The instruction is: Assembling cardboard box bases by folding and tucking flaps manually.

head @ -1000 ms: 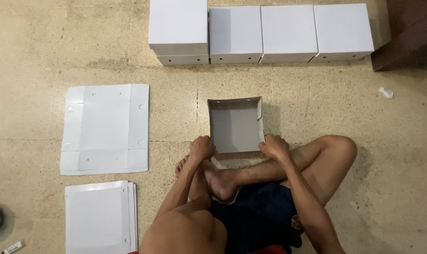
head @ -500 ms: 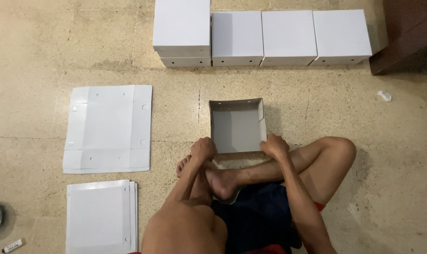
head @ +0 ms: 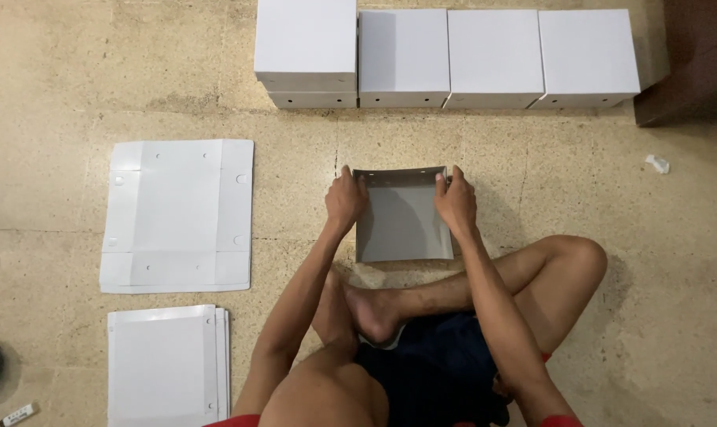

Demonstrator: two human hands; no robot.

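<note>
A half-folded grey-white cardboard box (head: 402,221) sits open on the floor in front of my crossed legs. My left hand (head: 346,199) grips its far left corner, fingers over the wall. At the far right corner, my right hand (head: 456,202) holds the opposite wall the same way. Both hands press on the box's upper corners near its far flap.
Several finished white boxes (head: 445,55) stand in a row at the top, one stacked double at the left. A flat unfolded blank (head: 178,213) lies to the left, a stack of blanks (head: 167,364) below it. A dark wooden edge (head: 690,63) is at the top right.
Both hands have moved from the box's near edge up to its far corners. The camera has shifted slightly.
</note>
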